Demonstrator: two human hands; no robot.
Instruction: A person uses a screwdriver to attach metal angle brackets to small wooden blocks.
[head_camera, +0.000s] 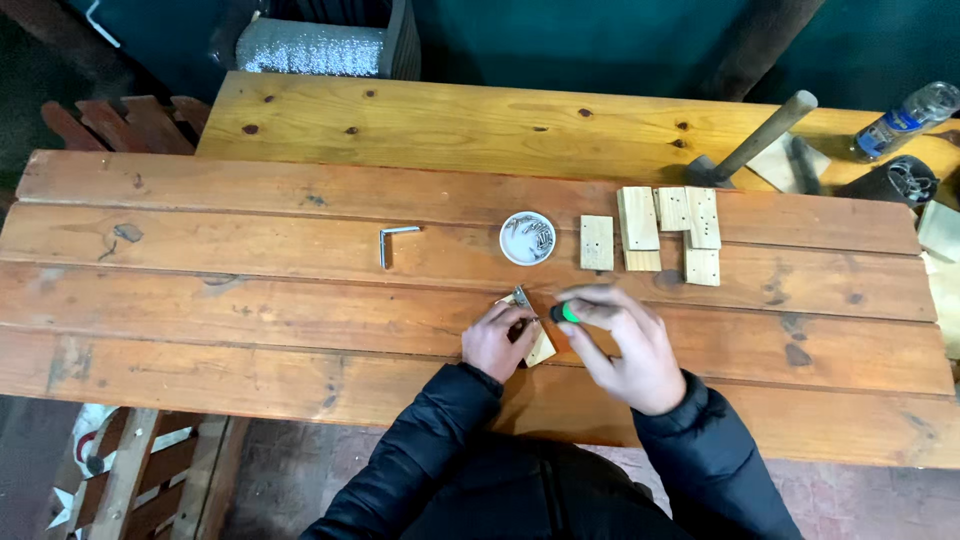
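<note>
While the left hand (497, 340) is pinning a small pale wooden block (541, 349) flat against the plank tabletop (250, 300), the right hand (625, 345) is closing around a green-handled screwdriver (565, 313) and pointing its tip toward a small metal bracket (520, 297) sitting at the block's upper end. Judging by this, the work is somewhere in its early or middle part: one bracket is being fastened to one block, though whether a screw is already biting is too small to tell. Lying untouched further back are several more pale blocks (660, 232), some with drilled holes, grouped just right of a round white dish of screws (527, 238). A second angle bracket (390, 241) is lying well apart to the left of the dish. These are suggesting that more pieces are waiting. At the far right edge a hammer (745, 150) is resting on the lighter board, near a plastic bottle (905, 120). The block itself is looking clean, light and unfinished, partly hidden under the left fingers, lying near the front-middle of the tabletop, between both hands.
</note>
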